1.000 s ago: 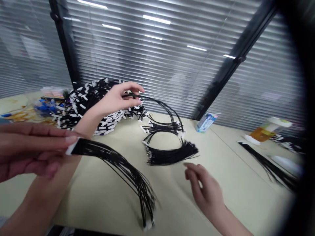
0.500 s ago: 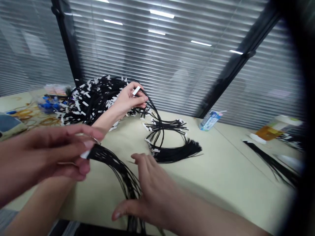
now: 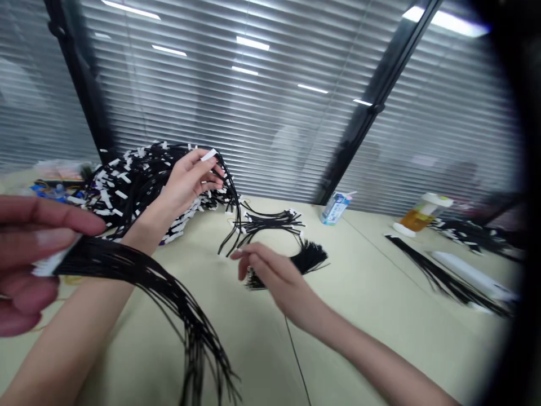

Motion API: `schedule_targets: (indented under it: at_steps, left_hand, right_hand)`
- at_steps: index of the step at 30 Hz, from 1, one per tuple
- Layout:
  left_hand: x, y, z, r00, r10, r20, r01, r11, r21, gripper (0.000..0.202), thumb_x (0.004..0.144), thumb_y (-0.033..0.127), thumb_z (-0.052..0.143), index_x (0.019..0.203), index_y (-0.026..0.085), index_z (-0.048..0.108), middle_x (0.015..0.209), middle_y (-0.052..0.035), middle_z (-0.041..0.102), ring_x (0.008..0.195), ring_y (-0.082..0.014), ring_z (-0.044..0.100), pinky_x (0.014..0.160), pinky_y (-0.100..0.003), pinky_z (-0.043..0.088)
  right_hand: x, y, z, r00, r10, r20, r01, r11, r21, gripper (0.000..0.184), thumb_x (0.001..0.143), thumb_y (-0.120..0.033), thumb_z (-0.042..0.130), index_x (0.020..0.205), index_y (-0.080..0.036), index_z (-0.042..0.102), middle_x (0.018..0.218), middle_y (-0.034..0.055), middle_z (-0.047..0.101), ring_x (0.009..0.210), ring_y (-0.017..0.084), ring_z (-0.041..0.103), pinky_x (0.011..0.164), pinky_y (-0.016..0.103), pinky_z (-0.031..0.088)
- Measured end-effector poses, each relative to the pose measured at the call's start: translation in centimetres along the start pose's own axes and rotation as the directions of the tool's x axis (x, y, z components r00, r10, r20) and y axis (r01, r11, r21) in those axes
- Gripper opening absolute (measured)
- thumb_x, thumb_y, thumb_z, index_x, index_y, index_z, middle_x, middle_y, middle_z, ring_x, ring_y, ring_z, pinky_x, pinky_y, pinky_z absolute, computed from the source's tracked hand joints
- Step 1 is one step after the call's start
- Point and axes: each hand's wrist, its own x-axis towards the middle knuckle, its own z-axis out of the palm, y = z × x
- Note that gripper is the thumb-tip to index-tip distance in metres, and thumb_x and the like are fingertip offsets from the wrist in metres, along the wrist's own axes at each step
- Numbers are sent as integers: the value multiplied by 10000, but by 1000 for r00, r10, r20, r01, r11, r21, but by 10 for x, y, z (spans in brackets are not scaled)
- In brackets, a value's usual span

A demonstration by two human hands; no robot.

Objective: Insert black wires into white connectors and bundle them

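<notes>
My left hand [image 3: 192, 175] is raised in front of the big cable pile. It grips a few black cables [image 3: 231, 194] by a white end piece [image 3: 208, 155], and their lower ends hang toward the table. My right hand [image 3: 270, 270] is closed at the fingertips, held over a fanned wire bundle [image 3: 311, 256]. A thin black wire [image 3: 297, 355] trails down from under it; its end in the fingers is hard to make out. Close by at the left, another person's hand [image 3: 38, 254] holds a thick bundle of black wires [image 3: 139, 265] by its white end.
A heap of black cables with white ends [image 3: 122, 180] lies at the back left. Beyond my hands are small cable bundles [image 3: 270, 223] and a blue-white carton [image 3: 336, 208]. At right are a container of amber liquid [image 3: 418, 214], black wires [image 3: 431, 262] and a white bar [image 3: 469, 273].
My right hand has moved up and away from the thick bundle, its fingers closing, with a thin wire trailing. The other person's hand has shifted left with the bundle. My left hand keeps its grip.
</notes>
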Motion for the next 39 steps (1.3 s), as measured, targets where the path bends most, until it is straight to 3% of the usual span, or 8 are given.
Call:
schedule_targets:
  at_steps: [4, 6, 13, 17, 21, 25, 33, 39]
  left_hand:
    - [-4, 1, 7, 999, -11, 52, 11, 1000, -12, 187, 830, 312, 627, 944, 193, 540, 797, -33, 644, 636, -123, 634, 608, -227, 562]
    - [-5, 1, 8, 998, -11, 61, 11, 1000, -1, 182, 833, 308, 620, 947, 194, 536, 800, -34, 638, 641, -122, 631, 614, -228, 556]
    - [-7, 3, 13, 996, -47, 71, 47, 999, 6, 182, 823, 299, 624, 940, 200, 525, 817, -20, 612, 669, -111, 619, 628, -206, 541]
    - [-6, 5, 12, 996, -59, 72, 58, 998, 23, 185, 824, 315, 616, 934, 196, 527, 817, -20, 621, 641, -111, 622, 619, -215, 545]
    - [0, -1, -1, 997, -71, 34, 71, 997, -1, 207, 790, 320, 656, 921, 203, 545, 807, -26, 632, 646, -131, 629, 627, -244, 560]
    - [5, -11, -15, 993, -112, -35, 109, 992, -69, 216, 757, 320, 685, 898, 208, 565, 798, -21, 635, 635, -120, 623, 601, -215, 551]
    - [8, -15, -26, 989, -121, -88, 111, 987, -112, 206, 779, 312, 654, 936, 204, 573, 797, -19, 628, 641, -103, 620, 650, -212, 551]
    - [-5, 26, 1, 999, -21, 45, 23, 999, -45, 341, 798, 274, 636, 1125, 220, 556, 758, -10, 642, 597, -114, 632, 582, -215, 565]
  right_hand:
    - [13, -11, -34, 934, -206, -290, 177, 976, -126, 264, 968, -314, 355, 1079, -200, 565, 707, -24, 564, 696, 94, 524, 714, 253, 412]
    - [12, -21, -43, 926, -190, -327, 129, 971, -200, 265, 962, -342, 376, 1062, -211, 584, 715, -24, 561, 729, 97, 535, 722, 250, 413]
    - [-3, -41, -7, 990, -101, 99, 107, 993, -48, 722, 720, -494, 699, 1336, -288, 383, 1187, 10, 549, 1044, 138, 530, 855, 250, 450]
    - [9, -26, 11, 983, -158, 90, 168, 978, -120, 368, 911, -360, 499, 1252, -225, 463, 935, 0, 625, 894, 103, 575, 825, 241, 433]
    - [16, -1, 1, 957, -142, 254, 263, 797, -544, 303, 971, -365, 368, 1063, -178, 588, 815, 34, 620, 761, 127, 566, 664, 241, 393]
    - [22, 28, -30, 909, -110, 401, 387, 577, -719, 246, 970, -302, 385, 1088, -230, 588, 783, 8, 596, 672, 101, 530, 596, 216, 349]
    - [55, 90, -72, 959, -147, 242, 281, 371, -885, 455, 868, -318, 560, 1289, -156, 505, 1008, 141, 563, 943, 251, 471, 831, 375, 368]
    - [57, 39, -68, 957, -281, 68, 179, 392, -902, 521, 946, -117, 212, 1457, -65, 126, 890, 119, 551, 862, 207, 487, 754, 334, 414]
